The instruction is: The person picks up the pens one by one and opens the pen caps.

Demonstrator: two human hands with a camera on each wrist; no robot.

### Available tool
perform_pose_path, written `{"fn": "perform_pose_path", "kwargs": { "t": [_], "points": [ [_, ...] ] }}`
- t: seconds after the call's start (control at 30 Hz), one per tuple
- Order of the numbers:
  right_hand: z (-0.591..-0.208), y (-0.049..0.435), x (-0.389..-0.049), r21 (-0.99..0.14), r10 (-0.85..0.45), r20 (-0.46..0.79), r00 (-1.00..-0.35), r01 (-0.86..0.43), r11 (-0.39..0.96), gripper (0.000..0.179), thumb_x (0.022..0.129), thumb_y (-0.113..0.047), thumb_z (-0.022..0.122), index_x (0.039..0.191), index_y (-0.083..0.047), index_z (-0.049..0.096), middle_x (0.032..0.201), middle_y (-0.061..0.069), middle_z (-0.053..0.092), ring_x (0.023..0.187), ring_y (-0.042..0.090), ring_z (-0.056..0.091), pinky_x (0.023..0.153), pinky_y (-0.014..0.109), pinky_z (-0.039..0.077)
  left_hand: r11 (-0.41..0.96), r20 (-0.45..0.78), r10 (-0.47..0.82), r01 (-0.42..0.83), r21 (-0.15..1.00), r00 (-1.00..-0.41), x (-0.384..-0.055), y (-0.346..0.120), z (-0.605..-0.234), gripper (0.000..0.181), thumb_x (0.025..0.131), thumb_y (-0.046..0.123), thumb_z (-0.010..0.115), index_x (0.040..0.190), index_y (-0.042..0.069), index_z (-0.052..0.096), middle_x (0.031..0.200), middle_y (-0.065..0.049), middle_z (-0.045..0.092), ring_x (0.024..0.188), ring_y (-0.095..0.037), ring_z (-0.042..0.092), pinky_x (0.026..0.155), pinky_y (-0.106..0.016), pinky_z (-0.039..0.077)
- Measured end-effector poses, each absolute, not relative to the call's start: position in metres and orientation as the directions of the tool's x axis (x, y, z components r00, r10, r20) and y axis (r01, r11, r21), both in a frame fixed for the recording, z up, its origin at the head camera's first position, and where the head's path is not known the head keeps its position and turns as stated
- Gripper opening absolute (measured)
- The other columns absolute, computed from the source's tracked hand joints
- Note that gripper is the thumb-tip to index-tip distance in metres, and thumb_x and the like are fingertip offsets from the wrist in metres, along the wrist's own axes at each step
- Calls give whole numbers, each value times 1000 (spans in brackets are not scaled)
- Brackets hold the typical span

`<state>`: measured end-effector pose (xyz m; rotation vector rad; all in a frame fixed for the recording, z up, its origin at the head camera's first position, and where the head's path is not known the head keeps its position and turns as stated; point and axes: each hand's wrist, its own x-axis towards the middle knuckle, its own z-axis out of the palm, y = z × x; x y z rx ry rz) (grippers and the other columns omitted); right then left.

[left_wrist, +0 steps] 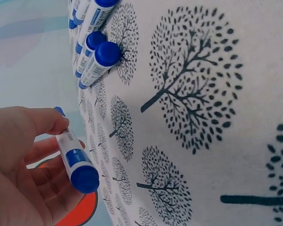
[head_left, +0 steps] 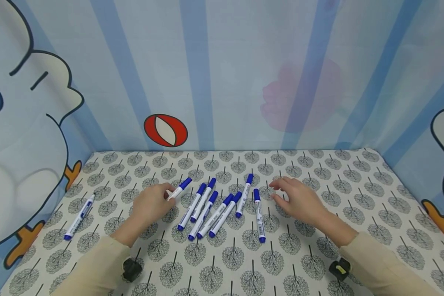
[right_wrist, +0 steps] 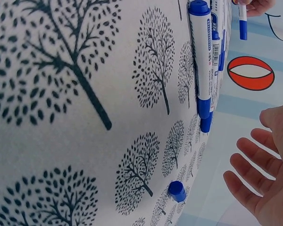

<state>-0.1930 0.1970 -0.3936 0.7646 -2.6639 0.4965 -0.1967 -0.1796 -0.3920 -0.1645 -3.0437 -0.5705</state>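
Note:
My left hand (head_left: 153, 205) pinches a white whiteboard marker (head_left: 177, 191) with blue ends, tilted up to the right. Thumb and fingertips close on its barrel in the left wrist view, where one blue end (left_wrist: 85, 179) faces the camera. My right hand (head_left: 299, 201) holds nothing; its fingers (right_wrist: 247, 186) are spread and loosely bent above the cloth. Nearest to it lies a capped marker (head_left: 259, 216). In the right wrist view a loose blue cap (right_wrist: 178, 190) is on the cloth; the head view does not show it.
Several more capped markers (head_left: 216, 216) lie in a slanted group between the hands. An uncapped marker (head_left: 79, 217) with a dark tip lies apart at the left. Tree-patterned cloth (head_left: 233, 255) covers the table, and a striped curtain (head_left: 229, 74) stands behind it.

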Motion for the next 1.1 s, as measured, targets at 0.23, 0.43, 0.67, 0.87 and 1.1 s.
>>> {"fn": "perform_pose_path", "kwargs": {
  "t": [0.23, 0.43, 0.67, 0.87, 1.1],
  "points": [
    [-394, 195, -194, -242, -451, 408, -794, -571, 785, 27, 83, -21, 65, 108, -11, 63, 103, 3, 66, 87, 17, 62, 69, 33, 52, 928, 81, 127, 147, 341, -989, -196, -172, -384, 26, 79, 20, 66, 105, 14, 66, 87, -5, 67, 53, -12, 50, 40, -25, 39],
    [-394, 192, -192, -244, -450, 413, -792, -572, 783, 27, 83, -21, 66, 108, -11, 63, 104, 3, 66, 88, 17, 62, 67, 30, 53, 923, 131, 183, 217, 318, -974, -191, -163, -379, 22, 80, 18, 67, 102, 16, 67, 87, -4, 67, 53, -10, 49, 38, -23, 37],
    [-393, 188, -191, -245, -459, 424, -780, -587, 772, 27, 82, -22, 67, 107, -12, 63, 101, 1, 65, 89, 15, 61, 69, 29, 53, 898, 205, 251, 307, 316, -946, -189, -153, -377, 20, 78, 15, 68, 98, 16, 69, 86, -4, 67, 57, -11, 53, 39, -22, 37],
    [-393, 182, -191, -214, -494, 460, -738, -632, 745, 30, 82, -22, 68, 109, -11, 63, 101, 2, 65, 92, 17, 61, 73, 30, 53, 884, 198, 266, 320, 339, -944, -186, -145, -375, 23, 78, 17, 68, 100, 19, 69, 97, -3, 66, 76, -15, 61, 47, -21, 41],
    [-394, 175, -190, -178, -526, 482, -701, -666, 724, 34, 80, -25, 69, 111, -14, 62, 103, 0, 65, 93, 17, 60, 62, 23, 52, 881, 250, 304, 372, 293, -919, -184, -132, -379, 22, 77, 18, 69, 98, 23, 70, 87, 2, 63, 69, -11, 56, 39, -20, 36]
  ]
}}
